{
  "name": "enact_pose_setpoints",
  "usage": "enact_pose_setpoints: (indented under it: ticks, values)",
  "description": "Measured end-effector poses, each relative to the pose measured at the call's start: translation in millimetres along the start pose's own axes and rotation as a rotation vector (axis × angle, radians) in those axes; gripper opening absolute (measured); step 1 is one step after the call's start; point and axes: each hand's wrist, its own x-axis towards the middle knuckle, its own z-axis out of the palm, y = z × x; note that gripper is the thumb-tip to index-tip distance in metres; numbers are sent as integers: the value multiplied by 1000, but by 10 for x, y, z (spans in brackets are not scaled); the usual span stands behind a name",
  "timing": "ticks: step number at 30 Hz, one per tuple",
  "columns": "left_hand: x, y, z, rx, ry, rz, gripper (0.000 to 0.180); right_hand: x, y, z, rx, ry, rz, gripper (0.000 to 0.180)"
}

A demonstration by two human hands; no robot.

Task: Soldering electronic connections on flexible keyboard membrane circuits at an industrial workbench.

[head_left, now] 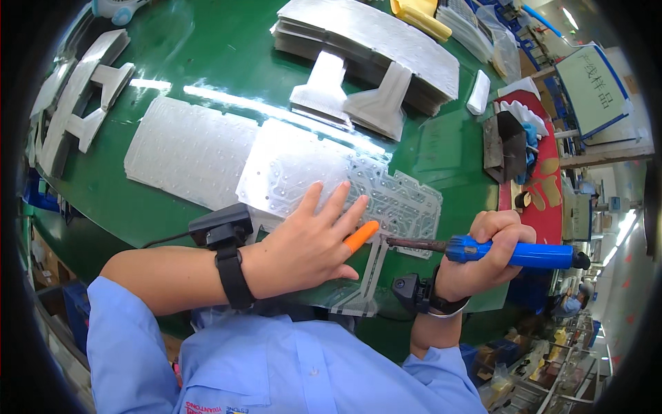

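My left hand (321,231) lies flat with fingers spread on a see-through keyboard membrane sheet (407,203) printed with silvery tracks. An orange finger cot (361,237) covers its index finger. My right hand (486,252) is closed round the blue handle of a soldering iron (538,255). The iron lies level, and its dark tip points left at the top of the membrane's narrow tail (369,279), beside the orange cot. Whether the tip touches the film I cannot tell. The membrane's left part looks whitish with glare, and its edge overlaps a pile of whitish sheets (189,152).
On the green table (227,41), a tall stack of membranes (372,41) with hanging tails stands at the back. Another stack (86,96) is at far left. A dark metal holder (503,148) sits on a red mat (545,165) at right, near a white sign board (596,93).
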Motion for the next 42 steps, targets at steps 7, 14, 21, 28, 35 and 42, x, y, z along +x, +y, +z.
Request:
enact_pose_setpoints:
  ticks: [7,14,21,28,35,42]
  values:
    - [0,4,29,-6,1,-6,70,-13,36,38,-18,-7,17,22]
    - [-1,2,22,-28,14,7,69,-25,34,58,-33,-29,18,20]
    - [59,8,73,-95,35,56,65,182,60,-109,-66,188,55,27]
    - [133,23,12,-120,-10,72,60,313,92,-335,1,333,83,30]
    - [106,32,28,-91,-38,122,68,355,125,-379,40,401,106,31]
    - [-154,-48,-232,-91,-90,-90,82,448,177,-553,103,502,141,33]
